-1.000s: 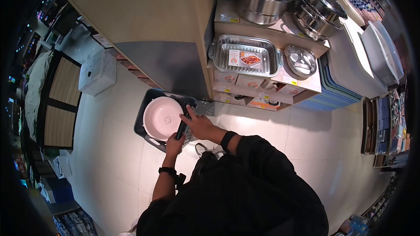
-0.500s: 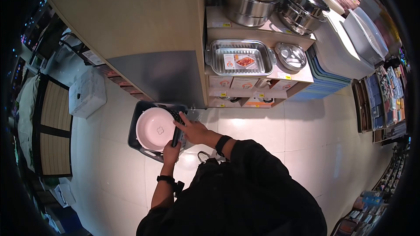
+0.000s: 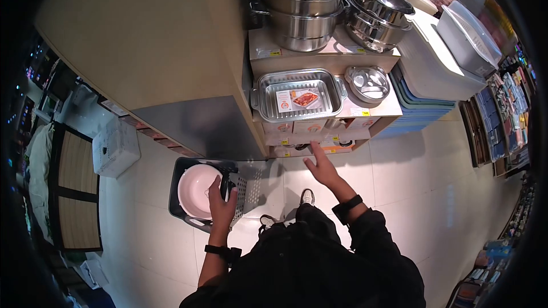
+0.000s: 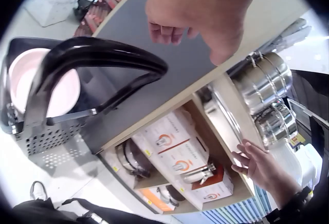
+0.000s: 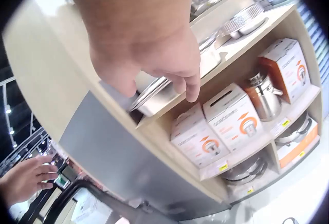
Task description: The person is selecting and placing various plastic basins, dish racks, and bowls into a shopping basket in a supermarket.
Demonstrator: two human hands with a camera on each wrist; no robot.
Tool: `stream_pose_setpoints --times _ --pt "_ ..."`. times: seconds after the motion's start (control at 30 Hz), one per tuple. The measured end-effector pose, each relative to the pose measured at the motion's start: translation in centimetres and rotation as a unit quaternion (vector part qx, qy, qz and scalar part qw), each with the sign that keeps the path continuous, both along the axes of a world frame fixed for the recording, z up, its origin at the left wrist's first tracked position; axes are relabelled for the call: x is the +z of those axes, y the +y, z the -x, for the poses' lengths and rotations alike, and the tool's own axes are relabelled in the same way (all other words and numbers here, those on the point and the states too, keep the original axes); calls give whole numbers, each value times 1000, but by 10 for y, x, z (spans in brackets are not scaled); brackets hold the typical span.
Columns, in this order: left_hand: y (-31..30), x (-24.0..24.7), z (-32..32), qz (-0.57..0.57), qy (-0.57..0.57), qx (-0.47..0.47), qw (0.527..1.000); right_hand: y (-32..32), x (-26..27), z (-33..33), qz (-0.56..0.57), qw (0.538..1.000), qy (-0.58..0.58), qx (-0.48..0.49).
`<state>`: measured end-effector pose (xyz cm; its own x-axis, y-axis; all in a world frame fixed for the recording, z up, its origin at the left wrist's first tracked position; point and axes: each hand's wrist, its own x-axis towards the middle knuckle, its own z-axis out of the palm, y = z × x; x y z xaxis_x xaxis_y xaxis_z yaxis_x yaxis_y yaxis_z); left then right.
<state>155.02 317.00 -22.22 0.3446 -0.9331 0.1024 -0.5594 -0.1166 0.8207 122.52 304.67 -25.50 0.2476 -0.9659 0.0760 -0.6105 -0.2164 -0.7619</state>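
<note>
A dark plastic shopping basket (image 3: pixel 176 191) stands on the floor with a pink basin (image 3: pixel 194 185) inside it. My left hand (image 3: pixel 222 208) hovers over the basin's near side, fingers spread. In the left wrist view the basket's black handle (image 4: pixel 115 54) sticks up and the left hand (image 4: pixel 198 16) is apart from it, fingers loose. My right hand (image 3: pixel 325 172) reaches toward the shelf unit with its fingers extended and nothing in them. Nearest to it are a rectangular steel roasting pan (image 3: pixel 334 94) and, on the shelf beneath, white boxes (image 5: pixel 231 118).
Stacked steel steamer pots (image 3: pixel 302 23) and a lidded pot (image 3: pixel 377 20) top the shelf unit. A round divided steel dish (image 3: pixel 368 84) sits beside the pan. A wooden panel (image 3: pixel 142 40) rises left of the shelf. A white foam box (image 3: pixel 117 145) stands on the floor.
Both hands have let go of the basket's handle. The right hand has moved right toward the shelf; the left has lifted and opened above the basin.
</note>
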Motion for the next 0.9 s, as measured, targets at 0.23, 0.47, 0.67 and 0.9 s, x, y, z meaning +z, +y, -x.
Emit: stream_pose_setpoints --times 0.23,0.47,0.67,0.9 --pt "-113 -20 80 -4 306 -61 950 -74 -4 81 9 986 -112 -126" --pt "-202 -12 107 -118 428 -40 895 -149 -18 119 -38 964 -161 -210" --pt "-253 -51 103 -119 485 1 866 -178 0 98 -173 922 -278 -206" --pt "-261 -67 97 -121 524 -21 843 -185 -32 94 -187 897 -341 -212"
